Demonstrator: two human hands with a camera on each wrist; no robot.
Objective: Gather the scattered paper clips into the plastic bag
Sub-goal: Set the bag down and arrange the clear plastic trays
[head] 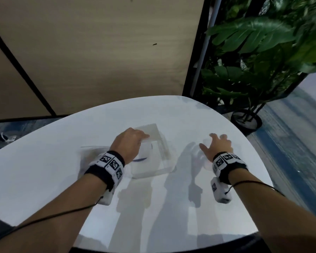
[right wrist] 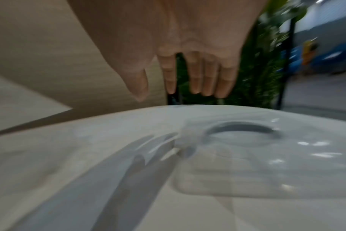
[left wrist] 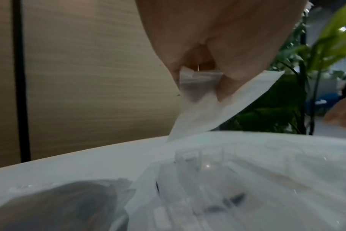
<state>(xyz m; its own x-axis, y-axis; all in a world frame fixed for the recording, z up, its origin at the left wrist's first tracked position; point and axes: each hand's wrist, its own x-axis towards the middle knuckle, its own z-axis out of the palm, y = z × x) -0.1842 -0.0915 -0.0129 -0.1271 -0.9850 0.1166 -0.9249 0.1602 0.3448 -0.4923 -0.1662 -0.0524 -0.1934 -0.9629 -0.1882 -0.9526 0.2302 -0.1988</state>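
Observation:
My left hand [head: 144,136] pinches the edge of a translucent plastic bag [head: 154,130] and holds it lifted off the white table [head: 44,179]. In the left wrist view the thumb and fingers of that hand [left wrist: 199,81] grip the bag's whitish flap [left wrist: 217,107]. Under it sits a clear plastic box [left wrist: 247,171] with small dark blurred bits [left wrist: 237,197] inside, possibly paper clips. My right hand [head: 208,141] hovers open, fingers spread, over a clear round plastic piece [right wrist: 243,137]; that hand [right wrist: 156,93] holds nothing.
The clear box [head: 153,167] lies mid-table between my arms. More crumpled clear plastic [head: 93,152] lies left of my left wrist. A beige panel wall [head: 98,52] stands behind the table, and a potted plant [head: 248,61] at the far right.

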